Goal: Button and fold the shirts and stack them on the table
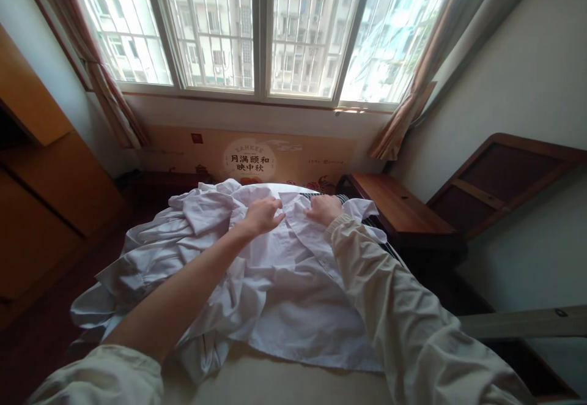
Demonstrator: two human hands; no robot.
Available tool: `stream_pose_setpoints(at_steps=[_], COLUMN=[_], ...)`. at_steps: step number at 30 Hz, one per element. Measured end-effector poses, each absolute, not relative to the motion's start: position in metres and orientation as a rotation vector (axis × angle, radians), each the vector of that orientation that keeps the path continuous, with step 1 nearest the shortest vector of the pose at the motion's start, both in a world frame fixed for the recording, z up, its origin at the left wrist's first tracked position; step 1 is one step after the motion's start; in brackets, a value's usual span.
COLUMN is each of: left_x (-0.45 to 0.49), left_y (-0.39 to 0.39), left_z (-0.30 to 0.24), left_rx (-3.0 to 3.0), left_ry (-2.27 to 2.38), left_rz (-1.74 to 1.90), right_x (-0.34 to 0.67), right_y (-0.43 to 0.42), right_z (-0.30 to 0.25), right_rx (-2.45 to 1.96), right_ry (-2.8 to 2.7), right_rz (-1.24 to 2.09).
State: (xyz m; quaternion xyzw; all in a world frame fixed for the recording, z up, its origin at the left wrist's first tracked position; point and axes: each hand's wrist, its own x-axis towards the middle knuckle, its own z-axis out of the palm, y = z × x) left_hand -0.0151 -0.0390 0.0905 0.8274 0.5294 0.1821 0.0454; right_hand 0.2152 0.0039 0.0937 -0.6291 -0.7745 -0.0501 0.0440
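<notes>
A white shirt (pixel 316 307) lies spread and wrinkled over a cream surface (pixel 261 380). Loose folds of it bunch up on the left side. Near the shirt's far end, my left hand (pixel 265 215) has its fingers curled and closed on the fabric beside the front opening. Across from it, my right hand (pixel 324 209) pinches the cloth on the other side of that opening, its fingertips partly hidden. Black-and-white striped fabric (pixel 342 198) shows from under the shirt behind my right hand.
A brown wooden desk (pixel 398 200) stands at the right, with a framed wooden panel (pixel 509 178) leaning on the wall. Wooden cabinets (pixel 50 209) line the left. Beyond the shirt, a printed beige banner (pixel 293 154) runs below a barred window (pixel 302 32) with curtains (pixel 107 99).
</notes>
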Motion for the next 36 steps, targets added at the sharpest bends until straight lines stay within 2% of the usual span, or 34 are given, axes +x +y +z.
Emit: stream_pose_setpoints(at_steps=[4,12,17,22,27,31,36], left_x=[0.002,-0.008,-0.013,-0.012,-0.012,-0.013,-0.015], left_y=[-0.023,-0.023,-0.018,-0.016,-0.017,-0.02,-0.024], left_z=[0.056,0.021,0.02,0.016,0.016,0.015,0.016], left_rx=[2.327,2.209,2.108,2.162,2.259,2.304,2.375], left_ry=[1.927,1.987,2.057,2.124,2.001,1.942,1.815], left_rz=[0.447,0.613,0.74,0.625,0.62,0.761,1.101], right_x=[0.186,0.179,0.183,0.18,0.179,0.18,0.183], right_y=[0.015,0.013,0.013,0.015,0.013,0.014,0.018], right_z=[0.069,0.005,-0.001,-0.002,-0.001,-0.002,-0.001], right_rx=[-1.537,-1.582,-1.57,-1.53,-1.466,-1.429,-1.314], right_ry=[-2.325,-2.156,-2.147,-2.208,-2.2,-2.102,-1.826], right_rz=[-0.154,-0.06,-0.006,-0.006,0.034,0.082,0.156])
